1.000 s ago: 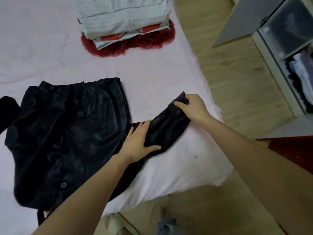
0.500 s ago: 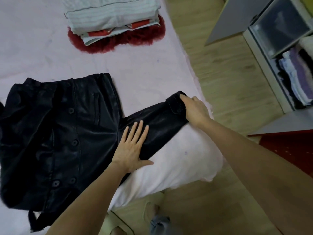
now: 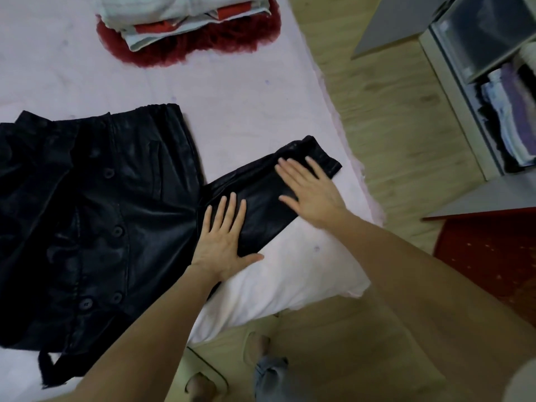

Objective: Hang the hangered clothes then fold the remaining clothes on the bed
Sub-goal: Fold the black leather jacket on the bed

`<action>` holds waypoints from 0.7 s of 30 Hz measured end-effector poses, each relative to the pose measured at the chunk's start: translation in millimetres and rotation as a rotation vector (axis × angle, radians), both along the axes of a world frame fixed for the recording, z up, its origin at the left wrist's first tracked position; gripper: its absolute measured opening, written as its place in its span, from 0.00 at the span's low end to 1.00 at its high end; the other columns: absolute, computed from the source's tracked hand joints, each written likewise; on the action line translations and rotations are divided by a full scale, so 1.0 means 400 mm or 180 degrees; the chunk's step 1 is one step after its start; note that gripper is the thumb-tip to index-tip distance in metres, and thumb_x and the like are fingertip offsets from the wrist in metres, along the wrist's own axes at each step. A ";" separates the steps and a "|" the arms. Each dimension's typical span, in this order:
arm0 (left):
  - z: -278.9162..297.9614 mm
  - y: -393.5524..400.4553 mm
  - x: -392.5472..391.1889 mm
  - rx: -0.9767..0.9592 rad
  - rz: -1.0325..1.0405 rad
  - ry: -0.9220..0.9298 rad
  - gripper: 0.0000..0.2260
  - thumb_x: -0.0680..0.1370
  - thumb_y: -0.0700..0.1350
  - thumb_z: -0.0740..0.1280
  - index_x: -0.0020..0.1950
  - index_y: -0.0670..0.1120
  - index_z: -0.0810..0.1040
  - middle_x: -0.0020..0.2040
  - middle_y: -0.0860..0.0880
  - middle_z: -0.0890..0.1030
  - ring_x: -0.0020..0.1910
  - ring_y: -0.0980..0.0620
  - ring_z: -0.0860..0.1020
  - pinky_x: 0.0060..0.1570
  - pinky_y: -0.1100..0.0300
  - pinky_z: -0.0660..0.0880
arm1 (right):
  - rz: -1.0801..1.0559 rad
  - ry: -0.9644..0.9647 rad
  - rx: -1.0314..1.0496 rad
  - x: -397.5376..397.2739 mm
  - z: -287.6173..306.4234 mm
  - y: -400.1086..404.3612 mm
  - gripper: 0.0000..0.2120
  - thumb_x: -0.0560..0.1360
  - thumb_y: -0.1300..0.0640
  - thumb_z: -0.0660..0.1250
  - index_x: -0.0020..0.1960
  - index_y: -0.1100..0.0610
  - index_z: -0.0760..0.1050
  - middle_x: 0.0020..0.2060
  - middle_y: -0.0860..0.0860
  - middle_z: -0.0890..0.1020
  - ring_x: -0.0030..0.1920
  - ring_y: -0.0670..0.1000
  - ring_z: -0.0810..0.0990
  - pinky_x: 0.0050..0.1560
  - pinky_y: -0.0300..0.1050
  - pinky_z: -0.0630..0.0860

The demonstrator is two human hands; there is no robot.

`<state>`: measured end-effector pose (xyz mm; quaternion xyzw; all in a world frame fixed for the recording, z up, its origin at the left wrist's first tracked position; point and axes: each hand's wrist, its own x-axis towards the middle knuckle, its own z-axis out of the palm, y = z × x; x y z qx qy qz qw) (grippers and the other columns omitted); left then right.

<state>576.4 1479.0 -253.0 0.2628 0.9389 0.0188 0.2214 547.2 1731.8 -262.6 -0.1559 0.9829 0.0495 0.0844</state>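
- Bare pink bed (image 3: 246, 91) lies open from 11 to 1 o'clock of the two hands, between the black jacket (image 3: 95, 216) and the stack of folded clothes (image 3: 185, 21).
- That stack blocks the far edge at 12 o'clock.
- The jacket covers everything toward 9 o'clock.
- At 3 o'clock, open wooden floor (image 3: 400, 146), then the shelf unit (image 3: 475, 91).
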 end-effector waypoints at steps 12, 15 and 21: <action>0.051 0.021 0.022 0.0027 0.0247 -0.0396 0.48 0.74 0.69 0.58 0.76 0.48 0.29 0.75 0.45 0.27 0.74 0.44 0.28 0.73 0.45 0.32 | -0.4527 0.0060 -0.3917 0.074 0.132 -0.153 0.29 0.72 0.49 0.73 0.64 0.63 0.67 0.55 0.55 0.78 0.53 0.53 0.78 0.55 0.45 0.76; 0.064 0.036 0.050 -0.0010 0.0568 -0.0281 0.43 0.78 0.64 0.55 0.76 0.45 0.29 0.73 0.43 0.25 0.73 0.43 0.28 0.73 0.46 0.32 | -0.4888 -0.0572 -0.4875 -0.001 0.134 -0.173 0.20 0.71 0.54 0.74 0.59 0.61 0.76 0.52 0.53 0.82 0.53 0.53 0.81 0.56 0.45 0.77; 0.139 -0.006 0.058 0.1807 0.2002 -0.0953 0.29 0.82 0.48 0.57 0.80 0.47 0.49 0.78 0.50 0.55 0.77 0.55 0.53 0.75 0.63 0.50 | -0.3091 -0.0453 -0.4032 -0.102 0.250 -0.317 0.09 0.78 0.58 0.65 0.52 0.64 0.77 0.45 0.55 0.83 0.44 0.52 0.82 0.44 0.44 0.79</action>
